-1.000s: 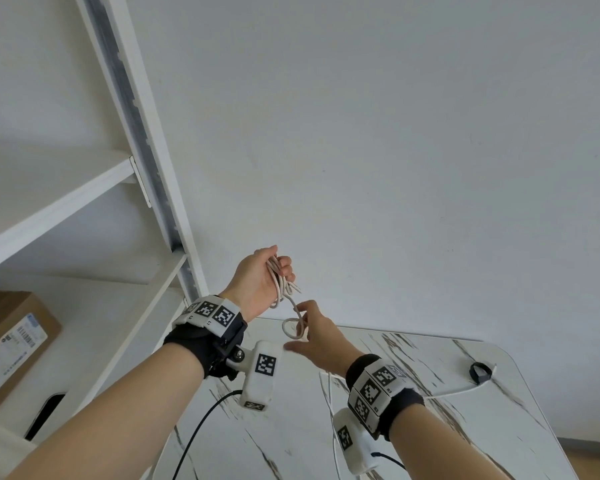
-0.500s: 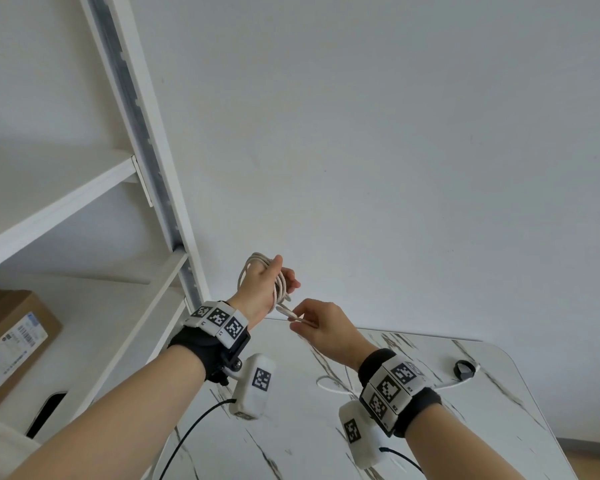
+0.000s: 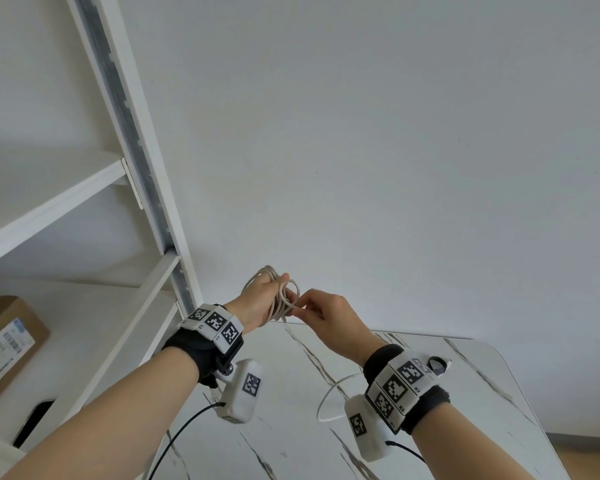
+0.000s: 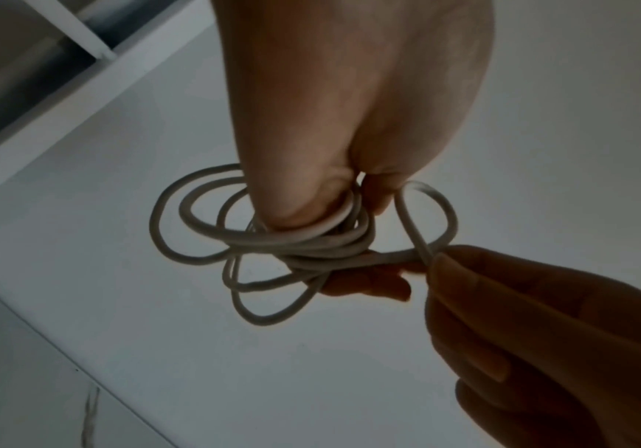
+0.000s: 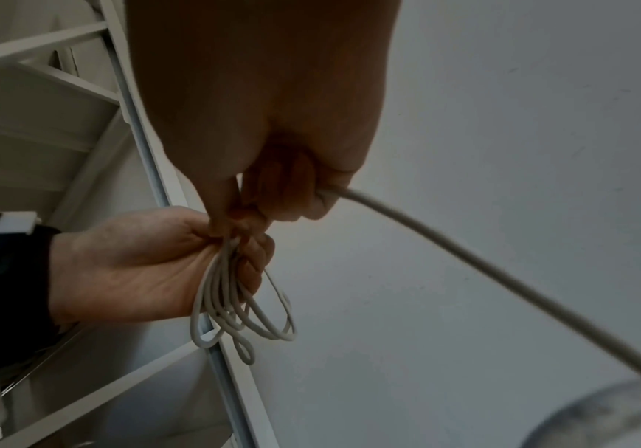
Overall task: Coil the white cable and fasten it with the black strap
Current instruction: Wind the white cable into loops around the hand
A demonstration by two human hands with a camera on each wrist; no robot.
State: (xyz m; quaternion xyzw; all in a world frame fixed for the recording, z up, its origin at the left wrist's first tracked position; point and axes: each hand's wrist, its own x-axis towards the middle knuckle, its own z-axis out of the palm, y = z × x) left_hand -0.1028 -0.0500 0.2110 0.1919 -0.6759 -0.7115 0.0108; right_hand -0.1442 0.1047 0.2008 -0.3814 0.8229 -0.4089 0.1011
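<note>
The white cable is gathered in several loops that my left hand grips, raised above the table's far edge. In the left wrist view the loops fan out below my curled fingers. My right hand pinches the cable right beside the bundle, and the loose length trails from it down to the table. The black strap lies on the marble table, just past my right wrist, at the cable's far end.
A white shelf unit with a metal upright stands left, close to my left hand. A cardboard box sits on its lower shelf. The marble table lies below both arms, against a plain white wall.
My right hand has risen to the bundle with another turn of cable. The loose cable has shortened, dragging the strap end closer. My left hand holds more loops.
</note>
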